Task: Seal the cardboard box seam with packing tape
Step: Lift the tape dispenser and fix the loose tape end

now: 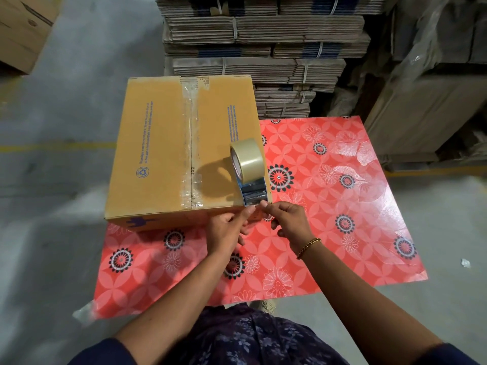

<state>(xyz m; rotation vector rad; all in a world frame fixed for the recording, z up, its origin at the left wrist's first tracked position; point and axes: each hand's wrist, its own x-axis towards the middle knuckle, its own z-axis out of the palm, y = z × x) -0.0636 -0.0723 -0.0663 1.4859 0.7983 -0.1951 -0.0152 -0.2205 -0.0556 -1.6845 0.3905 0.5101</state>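
Both hands meet at the middle of the frame, right at the near right corner of the cardboard box (184, 148). The left hand (228, 229) and the right hand (288, 219) each pinch the loose end of a clear strip of tape (254, 192), thumb and fingertips closed on its near edge. The very end of the strip is hard to read: it is shiny, see-through, and partly hidden behind the fingers. A gold bracelet (308, 247) sits on the right wrist.

The strip runs up and away from the hands to the tape roll (247, 160), which stands on edge on the box top near its right edge, its open core facing left. It throws a dark shadow leftward across the lid.

The box sits in the centre-left of the frame, on the left part of a red flowered mat (342, 193), its long axis running from the near edge up toward the top of the frame. Down the middle of the lid, along that same axis, lies the seam, already covered with wrinkled clear tape (191, 133). Blue print on the flaps is too small to read.

Behind, at the top, stacks of flattened cartons (263, 43) are cut off by the frame edge; at the right, wrapped stacks blur out.
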